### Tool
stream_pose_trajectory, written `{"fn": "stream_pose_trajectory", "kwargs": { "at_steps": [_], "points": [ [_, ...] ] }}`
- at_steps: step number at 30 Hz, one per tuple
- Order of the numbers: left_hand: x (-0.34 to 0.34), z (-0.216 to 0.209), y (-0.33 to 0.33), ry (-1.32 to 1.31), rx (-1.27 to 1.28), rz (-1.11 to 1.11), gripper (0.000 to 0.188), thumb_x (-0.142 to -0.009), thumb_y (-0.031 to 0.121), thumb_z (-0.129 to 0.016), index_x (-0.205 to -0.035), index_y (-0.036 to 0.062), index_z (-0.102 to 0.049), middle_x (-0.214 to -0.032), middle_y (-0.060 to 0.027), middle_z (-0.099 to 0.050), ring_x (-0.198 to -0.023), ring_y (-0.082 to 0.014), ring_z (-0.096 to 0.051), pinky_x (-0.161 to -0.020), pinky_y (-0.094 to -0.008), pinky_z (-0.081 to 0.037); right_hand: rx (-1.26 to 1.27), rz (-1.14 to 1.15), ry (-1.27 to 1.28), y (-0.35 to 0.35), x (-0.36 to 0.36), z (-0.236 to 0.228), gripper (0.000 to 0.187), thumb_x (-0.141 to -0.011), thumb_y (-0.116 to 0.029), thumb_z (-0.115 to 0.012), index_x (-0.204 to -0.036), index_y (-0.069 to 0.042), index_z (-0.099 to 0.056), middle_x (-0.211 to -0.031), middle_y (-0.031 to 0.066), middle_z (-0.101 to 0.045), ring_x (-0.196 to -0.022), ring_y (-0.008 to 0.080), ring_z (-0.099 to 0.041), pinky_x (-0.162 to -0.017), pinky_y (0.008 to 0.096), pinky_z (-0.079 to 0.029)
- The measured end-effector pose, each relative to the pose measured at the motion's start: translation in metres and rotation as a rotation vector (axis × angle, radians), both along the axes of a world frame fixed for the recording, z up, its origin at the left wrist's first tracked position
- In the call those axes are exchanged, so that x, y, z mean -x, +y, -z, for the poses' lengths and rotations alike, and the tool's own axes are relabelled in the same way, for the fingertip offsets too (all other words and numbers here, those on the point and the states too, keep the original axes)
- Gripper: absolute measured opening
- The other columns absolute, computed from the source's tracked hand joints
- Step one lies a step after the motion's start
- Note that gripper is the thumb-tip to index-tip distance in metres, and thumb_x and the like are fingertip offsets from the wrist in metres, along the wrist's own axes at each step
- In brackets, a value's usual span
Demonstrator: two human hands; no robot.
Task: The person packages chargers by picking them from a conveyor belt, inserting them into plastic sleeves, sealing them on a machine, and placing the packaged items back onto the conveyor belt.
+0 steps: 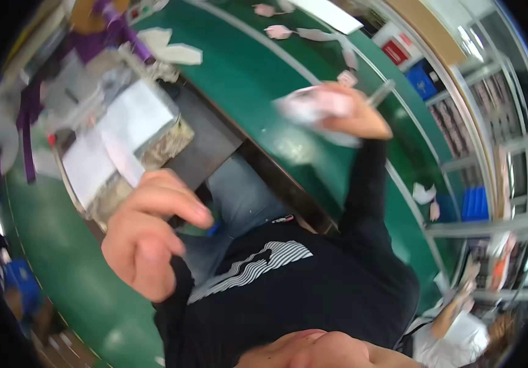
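My right hand point(365, 116) is stretched out over the green surface, its fingers closed on a pink and white cloth-like bundle point(316, 105). The bundle is blurred by motion, so its exact kind does not show. Close to the camera on the left, my left hand point(153, 236) is raised with bent fingers, thumb and index finger apart, and nothing visible between them. Just beyond it lies a pale pink strip point(119, 156), over white sheets point(138, 116) on a padded, worn-edged block point(169, 144).
Purple ribbons point(30, 116) and clear plastic point(83, 92) lie around the block. Several pink and white pieces point(279, 32) rest along the green table point(233, 40). Shelving with a blue bin point(474, 202) stands at the right. A person in white point(454, 337) is at lower right.
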State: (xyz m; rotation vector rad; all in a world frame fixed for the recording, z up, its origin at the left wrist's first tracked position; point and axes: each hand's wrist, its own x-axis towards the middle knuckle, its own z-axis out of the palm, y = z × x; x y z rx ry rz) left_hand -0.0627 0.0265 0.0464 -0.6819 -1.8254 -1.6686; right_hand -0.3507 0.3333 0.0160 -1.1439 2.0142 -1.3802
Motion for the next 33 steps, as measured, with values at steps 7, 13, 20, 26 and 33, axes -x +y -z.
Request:
{"fn": "stream_pose_trajectory", "kwargs": {
  "at_steps": [7,13,20,26,33],
  "points": [
    [0.066,-0.008,0.110,0.401,-0.512,0.438,0.052,-0.111,0.044,-0.043,-0.095,0.0002,-0.066,-0.089,-0.0147,-0.069,-0.072,-0.0260,-0.065,-0.069,-0.0402,-0.045,-0.884,1.171,0.412,0.385,0.061,0.082,0.062,-0.081,-0.034,-0.076,-0.127,0.007,-0.065,-0.115,0.0263,-0.072,-0.111,0.0397,-0.069,-0.094,0.0444,-0.053],
    [0.113,0.010,0.086,0.190,0.034,0.173,0.031,-0.099,0.030,-0.062,-0.079,0.0070,-0.060,-0.080,-0.0073,-0.062,-0.066,-0.0236,-0.061,-0.066,-0.0390,-0.043,-0.929,0.953,0.558,0.327,0.149,0.084,0.059,-0.092,-0.045,-0.070,-0.116,0.009,-0.068,-0.110,0.0312,-0.071,-0.107,0.0446,-0.068,-0.093,0.0463,-0.052],
    [0.095,0.075,-0.041,-0.255,0.675,-0.714,0.037,-0.081,0.011,-0.081,-0.061,0.0092,-0.050,-0.063,-0.0066,-0.053,-0.059,-0.0293,-0.053,-0.059,-0.0394,-0.042,-0.646,0.289,0.945,0.201,0.282,0.167,0.056,-0.094,-0.011,-0.048,-0.149,-0.005,-0.049,-0.143,0.0258,-0.056,-0.132,0.0408,-0.055,-0.111,0.0441,-0.045],
    [0.069,0.122,-0.191,-0.688,0.476,-1.134,0.050,-0.084,0.054,-0.075,-0.084,0.0057,-0.063,-0.087,-0.0133,-0.067,-0.080,-0.0306,-0.064,-0.070,-0.0414,-0.049,-0.522,0.221,0.454,0.196,0.317,0.126,0.047,-0.085,-0.018,-0.074,-0.126,-0.001,-0.058,-0.111,0.0096,-0.066,-0.101,0.0223,-0.063,-0.095,0.0369,-0.050],
    [0.121,0.181,-0.208,-0.946,0.715,-1.383,0.059,-0.074,0.036,-0.069,-0.116,-0.0048,-0.064,-0.123,-0.0236,-0.061,-0.121,-0.0385,-0.055,-0.099,-0.0477,-0.044,0.257,0.038,0.008,-0.026,0.185,-0.023,0.076,-0.084,-0.031,-0.081,-0.144,-0.005,-0.042,-0.115,0.0131,-0.062,-0.092,0.0219,-0.064,-0.082,0.0351,-0.054]
  ]
}}
